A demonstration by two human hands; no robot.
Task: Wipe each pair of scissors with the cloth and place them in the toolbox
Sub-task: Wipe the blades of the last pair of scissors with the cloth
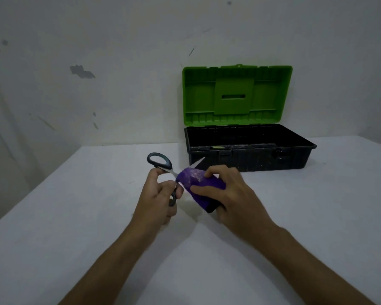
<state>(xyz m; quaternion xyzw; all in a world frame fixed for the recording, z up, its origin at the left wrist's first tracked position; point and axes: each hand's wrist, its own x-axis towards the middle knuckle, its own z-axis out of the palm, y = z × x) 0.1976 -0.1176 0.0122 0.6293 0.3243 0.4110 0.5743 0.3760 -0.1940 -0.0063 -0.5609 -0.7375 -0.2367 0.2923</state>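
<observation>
A pair of scissors [161, 164] with dark grey handles is held over the table by my left hand [157, 194], whose fingers curl round the lower handle loop. My right hand [231, 194] grips a purple cloth [199, 183] folded round the blades. Only the pointed blade tip sticks out past the cloth toward the toolbox. The toolbox [249, 159] stands behind my hands, with a black base and a green lid [237, 95] swung up against the wall. Something thin lies on its dark floor, too dim to identify.
The white table [97, 216] runs to a far edge along the scuffed white wall [97, 73]. Its left edge slants down toward the near left corner of the view.
</observation>
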